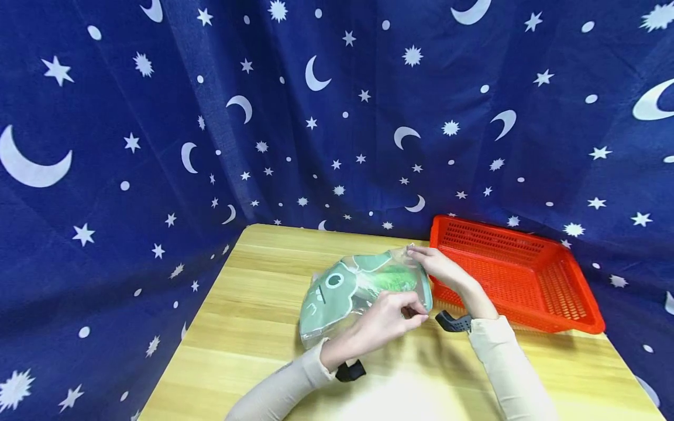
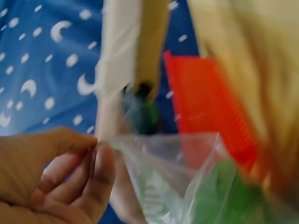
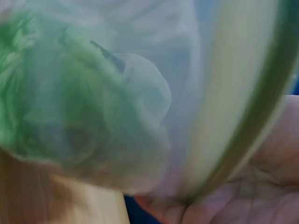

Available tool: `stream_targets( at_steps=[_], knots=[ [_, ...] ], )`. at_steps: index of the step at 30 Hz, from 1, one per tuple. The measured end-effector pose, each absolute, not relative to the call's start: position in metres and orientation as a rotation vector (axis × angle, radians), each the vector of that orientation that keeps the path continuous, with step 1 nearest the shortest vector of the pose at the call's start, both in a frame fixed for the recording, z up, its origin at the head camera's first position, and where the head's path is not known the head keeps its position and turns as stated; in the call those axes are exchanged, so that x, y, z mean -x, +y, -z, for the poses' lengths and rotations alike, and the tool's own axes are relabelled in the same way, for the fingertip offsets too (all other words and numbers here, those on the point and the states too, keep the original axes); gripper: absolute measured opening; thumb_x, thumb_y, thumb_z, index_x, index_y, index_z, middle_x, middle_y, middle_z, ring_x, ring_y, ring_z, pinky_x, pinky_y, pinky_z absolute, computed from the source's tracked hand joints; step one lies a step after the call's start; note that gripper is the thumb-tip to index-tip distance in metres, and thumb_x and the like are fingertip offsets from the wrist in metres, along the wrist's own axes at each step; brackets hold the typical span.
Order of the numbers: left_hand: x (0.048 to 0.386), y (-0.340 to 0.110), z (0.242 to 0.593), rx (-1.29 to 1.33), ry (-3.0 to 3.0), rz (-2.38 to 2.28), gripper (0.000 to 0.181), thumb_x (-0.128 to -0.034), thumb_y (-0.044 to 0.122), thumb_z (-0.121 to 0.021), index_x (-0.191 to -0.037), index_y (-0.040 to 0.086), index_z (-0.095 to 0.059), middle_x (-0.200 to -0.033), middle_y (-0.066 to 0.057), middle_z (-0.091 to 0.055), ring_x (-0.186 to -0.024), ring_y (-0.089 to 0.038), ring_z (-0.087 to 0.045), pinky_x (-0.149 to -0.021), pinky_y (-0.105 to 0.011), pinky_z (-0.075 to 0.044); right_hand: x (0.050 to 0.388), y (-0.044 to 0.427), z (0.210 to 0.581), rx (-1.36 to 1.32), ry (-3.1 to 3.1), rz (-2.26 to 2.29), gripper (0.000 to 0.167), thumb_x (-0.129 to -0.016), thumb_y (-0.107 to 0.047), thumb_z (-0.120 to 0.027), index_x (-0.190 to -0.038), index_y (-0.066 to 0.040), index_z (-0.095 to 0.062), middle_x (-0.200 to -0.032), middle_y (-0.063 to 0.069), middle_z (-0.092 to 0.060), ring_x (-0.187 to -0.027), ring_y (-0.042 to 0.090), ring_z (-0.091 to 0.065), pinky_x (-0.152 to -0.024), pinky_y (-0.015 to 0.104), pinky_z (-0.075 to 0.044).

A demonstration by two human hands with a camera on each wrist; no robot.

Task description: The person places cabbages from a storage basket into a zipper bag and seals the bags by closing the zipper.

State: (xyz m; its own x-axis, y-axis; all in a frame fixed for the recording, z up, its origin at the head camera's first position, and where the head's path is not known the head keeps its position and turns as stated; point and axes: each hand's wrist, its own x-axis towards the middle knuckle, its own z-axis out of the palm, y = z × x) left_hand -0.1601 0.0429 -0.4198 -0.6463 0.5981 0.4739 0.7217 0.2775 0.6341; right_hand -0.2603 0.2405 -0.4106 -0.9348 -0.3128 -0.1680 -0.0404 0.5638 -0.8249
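Note:
A clear plastic bag [image 1: 326, 295] with a green cartoon face printed on it lies tilted on the table. Through its film shows a green leafy item [image 1: 396, 277], probably a vegetable; it is blurred in the right wrist view. My left hand [image 1: 387, 318] pinches the near corner of the bag's green-edged end between thumb and forefinger, as the left wrist view shows. At the far corner of that same end, my right hand [image 1: 441, 268] grips the edge. In the right wrist view its fingers [image 3: 261, 196] lie against the bag's rim, partly hidden by it.
A red perforated plastic basket [image 1: 526, 316] stands at the back right, close beside the right forearm. The wooden table [image 1: 237, 327] ends in front of a blue curtain [image 1: 368, 193] with moons and stars. Dark straps [image 1: 454, 321] are on both wrists.

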Motion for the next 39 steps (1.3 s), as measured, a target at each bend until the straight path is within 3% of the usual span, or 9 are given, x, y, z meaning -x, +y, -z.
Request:
stream_targets(
  at_steps=[4,14,21,28,39],
  knots=[
    [0.154,0.067,0.445,1.212,-2.43,1.198,0.006,-0.0836,0.011,-0.068,-0.086,0.016,-0.066,-0.08,0.01,-0.066,-0.072,0.012,-0.05,-0.065,0.001,-0.04,0.26,0.238,0.419,0.314,2.541,1.171,0.058,-0.103,-0.028,-0.04,-0.145,0.011,-0.028,-0.152,0.031,-0.025,-0.139,0.045,-0.029,-0.115,0.056,-0.026],
    [0.141,0.082,0.481,1.254,-2.429,0.929,0.029,-0.0649,0.001,-0.069,-0.066,0.018,-0.046,-0.065,0.013,-0.046,-0.065,0.006,-0.04,-0.059,0.0,-0.032,0.251,0.239,0.422,0.386,2.599,0.894,0.067,-0.101,-0.038,-0.042,-0.143,0.012,-0.03,-0.15,0.031,-0.03,-0.139,0.047,-0.028,-0.113,0.057,-0.028],
    [0.139,0.076,0.491,1.306,-2.541,0.78,0.025,-0.0677,0.003,-0.071,-0.067,0.019,-0.051,-0.064,0.014,-0.048,-0.061,0.007,-0.043,-0.055,-0.002,-0.035,0.248,0.239,0.428,0.357,2.569,0.936,0.068,-0.101,-0.04,-0.043,-0.144,0.011,-0.029,-0.151,0.03,-0.03,-0.141,0.046,-0.025,-0.114,0.058,-0.025],
    [0.146,0.061,0.515,1.248,-2.571,0.58,0.027,-0.0658,0.006,-0.071,-0.068,0.018,-0.047,-0.061,0.011,-0.041,-0.058,-0.001,-0.04,-0.051,-0.01,-0.033,0.249,0.234,0.439,0.308,2.552,1.001,0.069,-0.101,-0.039,-0.044,-0.144,0.012,-0.029,-0.15,0.031,-0.031,-0.141,0.046,-0.025,-0.114,0.057,-0.025],
    [0.172,0.025,0.516,0.978,-2.69,0.596,0.021,-0.0647,0.005,-0.071,-0.066,0.015,-0.052,-0.06,0.005,-0.055,-0.054,-0.007,-0.051,-0.047,-0.023,-0.042,0.262,0.227,0.454,0.233,2.536,1.231,0.068,-0.102,-0.037,-0.041,-0.144,0.014,-0.026,-0.152,0.032,-0.024,-0.14,0.045,-0.028,-0.114,0.054,-0.027]
  ],
)
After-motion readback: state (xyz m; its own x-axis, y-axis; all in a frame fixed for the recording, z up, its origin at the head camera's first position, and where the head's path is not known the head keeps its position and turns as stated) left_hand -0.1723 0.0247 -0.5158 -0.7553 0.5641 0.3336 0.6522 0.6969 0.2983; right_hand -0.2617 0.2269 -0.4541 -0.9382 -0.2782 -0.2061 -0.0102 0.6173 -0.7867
